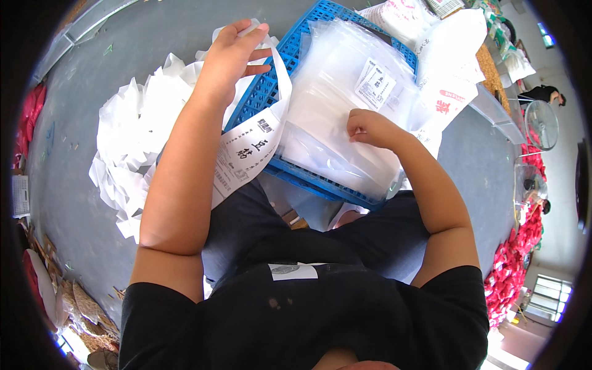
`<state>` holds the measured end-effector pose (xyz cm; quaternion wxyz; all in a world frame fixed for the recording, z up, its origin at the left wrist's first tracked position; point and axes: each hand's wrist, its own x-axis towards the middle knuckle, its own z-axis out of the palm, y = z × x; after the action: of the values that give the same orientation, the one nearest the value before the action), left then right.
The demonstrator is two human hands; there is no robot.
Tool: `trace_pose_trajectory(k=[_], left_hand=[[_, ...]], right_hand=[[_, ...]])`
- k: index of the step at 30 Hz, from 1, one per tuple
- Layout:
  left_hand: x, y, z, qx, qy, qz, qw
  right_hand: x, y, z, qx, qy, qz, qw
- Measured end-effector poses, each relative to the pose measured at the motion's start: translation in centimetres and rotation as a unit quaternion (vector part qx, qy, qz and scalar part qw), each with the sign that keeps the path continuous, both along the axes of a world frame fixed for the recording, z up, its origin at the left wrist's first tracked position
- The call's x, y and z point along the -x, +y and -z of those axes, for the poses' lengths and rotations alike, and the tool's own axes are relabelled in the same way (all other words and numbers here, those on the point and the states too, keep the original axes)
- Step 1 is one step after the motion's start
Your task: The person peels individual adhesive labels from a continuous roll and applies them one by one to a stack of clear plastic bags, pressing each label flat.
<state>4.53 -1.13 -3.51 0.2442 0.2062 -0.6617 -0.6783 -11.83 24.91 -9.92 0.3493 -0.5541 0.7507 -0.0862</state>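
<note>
A white strip of printed labels (245,148) loops down from my left hand (231,55), with thumb and forefinger at its upper bend and the other fingers spread. Its printed stretch hangs by my left forearm, over the near left side of a blue plastic crate (319,185). Across the crate's top lies a stack of clear plastic bags (319,125). My right hand (374,129) rests on the stack with fingers curled; whether it pinches a bag is unclear. Just beyond those fingers, a white printed label (374,83) lies on the top bag.
A large heap of white label strip (143,115) lies left of the crate. White woven sacks (448,60) crowd its right and far sides. Further right are a standing fan (541,125), red bags (508,263) in a long pile and another person (541,95).
</note>
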Motion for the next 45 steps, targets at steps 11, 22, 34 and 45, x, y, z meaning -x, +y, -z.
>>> trace_pose_trajectory(k=[11,22,34,45], left_hand=[[1.0,-0.3,0.6,-0.016,-0.01,0.017,1.0],[1.4,0.2,0.4,-0.018,-0.016,0.022,0.999],[1.9,0.0,0.9,0.013,-0.03,0.024,0.999],[2.1,0.1,0.8,-0.01,-0.019,0.039,0.999]], right_hand=[[-3.6,-0.4,0.2,-0.063,0.203,-0.002,0.977],[-7.4,0.3,0.0,0.009,0.252,0.061,0.966],[4.6,3.0,-2.8,0.059,-0.129,0.303,0.942],[2.7,1.5,-3.4,-0.009,-0.018,0.247,0.969]])
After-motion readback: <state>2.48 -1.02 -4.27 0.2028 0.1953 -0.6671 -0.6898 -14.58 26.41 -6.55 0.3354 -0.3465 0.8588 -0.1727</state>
